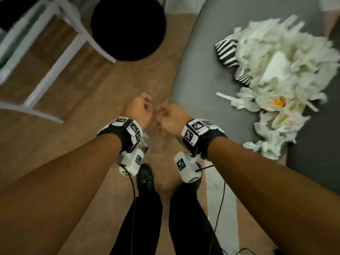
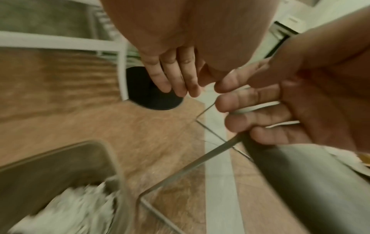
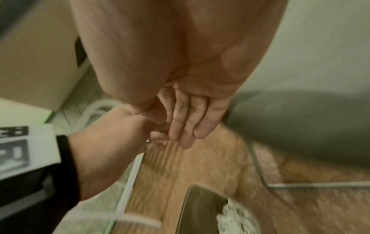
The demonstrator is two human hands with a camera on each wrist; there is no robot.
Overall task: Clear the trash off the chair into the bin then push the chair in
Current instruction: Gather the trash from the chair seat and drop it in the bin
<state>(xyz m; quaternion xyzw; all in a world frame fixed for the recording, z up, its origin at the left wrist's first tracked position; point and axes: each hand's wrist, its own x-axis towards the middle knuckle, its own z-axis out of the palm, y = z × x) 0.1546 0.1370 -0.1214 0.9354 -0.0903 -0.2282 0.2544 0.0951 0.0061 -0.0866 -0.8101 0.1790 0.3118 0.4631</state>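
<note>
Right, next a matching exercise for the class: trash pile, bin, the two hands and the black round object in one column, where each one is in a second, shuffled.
Things:
1. trash pile
2. bin
3. left hand and right hand
4. black round object

Places:
A. on the floor, white scraps inside
B. beside the white frame
C. on the grey chair seat
D. close together above the floor

Pairs: 1-C, 2-A, 3-D, 4-B
</note>
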